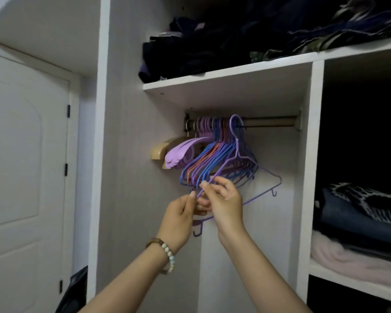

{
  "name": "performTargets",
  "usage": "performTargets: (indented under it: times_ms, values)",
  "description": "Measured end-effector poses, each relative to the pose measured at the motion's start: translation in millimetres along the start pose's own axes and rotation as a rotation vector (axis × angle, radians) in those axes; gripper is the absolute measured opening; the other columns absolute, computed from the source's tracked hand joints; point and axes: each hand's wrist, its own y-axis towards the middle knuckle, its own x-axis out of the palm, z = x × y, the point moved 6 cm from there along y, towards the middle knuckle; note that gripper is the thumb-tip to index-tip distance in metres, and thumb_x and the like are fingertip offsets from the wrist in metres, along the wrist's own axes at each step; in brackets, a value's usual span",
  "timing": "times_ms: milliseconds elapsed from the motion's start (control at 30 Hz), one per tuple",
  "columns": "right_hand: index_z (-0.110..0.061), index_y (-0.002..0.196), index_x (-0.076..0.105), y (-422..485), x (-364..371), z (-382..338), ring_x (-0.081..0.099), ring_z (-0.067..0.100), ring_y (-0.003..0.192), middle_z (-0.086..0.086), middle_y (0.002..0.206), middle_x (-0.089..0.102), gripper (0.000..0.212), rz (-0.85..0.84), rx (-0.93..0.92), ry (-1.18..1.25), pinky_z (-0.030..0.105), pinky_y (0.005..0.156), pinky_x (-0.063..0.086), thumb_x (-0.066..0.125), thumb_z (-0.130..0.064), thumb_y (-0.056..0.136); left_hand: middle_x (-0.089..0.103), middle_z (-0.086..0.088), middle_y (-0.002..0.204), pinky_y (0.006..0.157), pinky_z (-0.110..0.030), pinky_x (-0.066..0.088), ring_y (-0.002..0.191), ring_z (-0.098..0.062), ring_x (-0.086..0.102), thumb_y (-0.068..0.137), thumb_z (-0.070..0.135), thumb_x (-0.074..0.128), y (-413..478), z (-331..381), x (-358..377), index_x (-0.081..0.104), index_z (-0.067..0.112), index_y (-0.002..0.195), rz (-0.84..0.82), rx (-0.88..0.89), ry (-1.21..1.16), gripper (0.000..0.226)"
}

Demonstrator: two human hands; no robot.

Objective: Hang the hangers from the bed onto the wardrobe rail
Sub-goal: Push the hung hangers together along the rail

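Pinched between both hands at the open wardrobe [104, 154]: a purple wire hanger [237, 145], hook already over the rail [271, 124] at the right edge of a packed bunch of coloured hangers [212, 159], frame tilted and askew. Left hand [178, 215] and right hand [224, 199] close together, thumbs and fingertips nipping the near arm of the frame. Further toward the rail's left end, lilac hangers [181, 153] and a wooden hanger [159, 151]. Judged at risk of snagging: small lower hooks and crowded wires, apt to catch the neighbours and drag one off the rail if released crooked or tugged. On the top shelf [224, 74], dark folded clothes [201, 48] heaped to the front edge; in the right-hand compartment, dark folded garments [359, 213] stacked on pale pink bedding [348, 258].
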Motion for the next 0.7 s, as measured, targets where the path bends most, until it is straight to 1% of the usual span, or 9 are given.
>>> performTargets:
  times_ms: [67,133,233,333,400,500,567,633,700]
  values:
    - [-0.006,0.108,0.054,25.3,-9.9,-3.2,0.060,0.004,0.050,0.010,0.082,0.063,0.024,0.007,-0.003,-0.047,0.016,0.047,0.048,0.063,-0.003,0.085,0.069,0.009,0.070,0.058,-0.014,0.050,0.067,-0.003,0.064,0.099,0.024,0.033,19.5,-3.4,18.0,0.063,0.017,0.078,-0.035,-0.026,-0.021,0.037]
    - [-0.002,0.112,0.055,52.3,-20.4,-7.6,0.060,0.010,0.059,0.013,0.086,0.063,0.027,0.039,-0.031,-0.121,0.017,0.052,0.050,0.063,-0.004,0.086,0.068,0.006,0.078,0.064,-0.016,0.050,0.073,-0.007,0.063,0.100,0.022,0.032,38.4,-6.5,33.1,0.063,0.016,0.087,-0.083,-0.056,-0.025,0.035]
    - [-0.001,0.116,0.059,90.4,-33.4,-13.9,0.061,0.019,0.071,0.011,0.084,0.065,0.031,0.104,-0.072,-0.219,0.034,0.073,0.054,0.063,-0.006,0.085,0.066,-0.003,0.088,0.062,-0.013,0.050,0.074,-0.008,0.060,0.100,0.015,0.032,64.1,-6.5,50.3,0.061,0.006,0.106,-0.142,-0.080,0.008,0.031]
    - [-0.006,0.120,0.060,120.4,-38.8,-15.5,0.064,0.021,0.079,0.006,0.082,0.067,0.035,0.138,-0.069,-0.282,0.047,0.084,0.054,0.063,-0.011,0.086,0.061,-0.012,0.097,0.061,-0.011,0.050,0.075,-0.012,0.059,0.099,0.012,0.033,88.2,-3.0,60.7,0.059,0.007,0.110,-0.177,-0.083,0.083,0.028]
    - [-0.008,0.123,0.059,136.1,-39.2,-15.6,0.066,0.026,0.087,0.006,0.088,0.070,0.036,0.155,-0.060,-0.307,0.049,0.087,0.053,0.062,-0.013,0.087,0.063,-0.015,0.104,0.066,-0.014,0.052,0.082,-0.018,0.062,0.099,0.012,0.034,105.5,-1.9,64.8,0.058,0.003,0.118,-0.177,-0.077,0.135,0.031]
    - [-0.009,0.122,0.059,156.6,-41.2,-18.3,0.066,0.030,0.095,0.010,0.098,0.071,0.035,0.203,-0.057,-0.337,0.050,0.088,0.052,0.061,-0.017,0.088,0.061,-0.020,0.119,0.076,-0.023,0.053,0.102,-0.022,0.061,0.099,0.013,0.034,125.9,-1.3,72.3,0.055,0.003,0.124,-0.183,-0.084,0.141,0.034]
    - [-0.007,0.118,0.062,167.3,-44.1,-20.5,0.066,0.029,0.092,0.011,0.097,0.072,0.030,0.227,-0.052,-0.360,0.051,0.088,0.051,0.060,-0.017,0.089,0.060,-0.021,0.120,0.074,-0.023,0.053,0.105,-0.024,0.060,0.100,0.013,0.033,135.0,0.0,76.7,0.053,0.003,0.125,-0.177,-0.116,0.127,0.034]
    - [-0.005,0.110,0.064,176.4,-46.9,-21.2,0.064,0.027,0.084,0.009,0.087,0.070,0.024,0.238,-0.050,-0.374,0.051,0.086,0.052,0.059,-0.016,0.089,0.059,-0.021,0.119,0.075,-0.027,0.052,0.109,-0.028,0.059,0.100,0.013,0.032,142.8,1.9,80.4,0.051,0.001,0.126,-0.169,-0.147,0.113,0.034]
    - [-0.004,0.109,0.064,184.4,-48.1,-18.1,0.063,0.027,0.082,0.010,0.089,0.069,0.023,0.241,-0.025,-0.361,0.051,0.085,0.053,0.058,-0.015,0.090,0.060,-0.018,0.113,0.072,-0.025,0.053,0.097,-0.024,0.061,0.100,0.013,0.031,148.2,2.1,84.0,0.050,0.000,0.126,-0.175,-0.171,0.113,0.034]
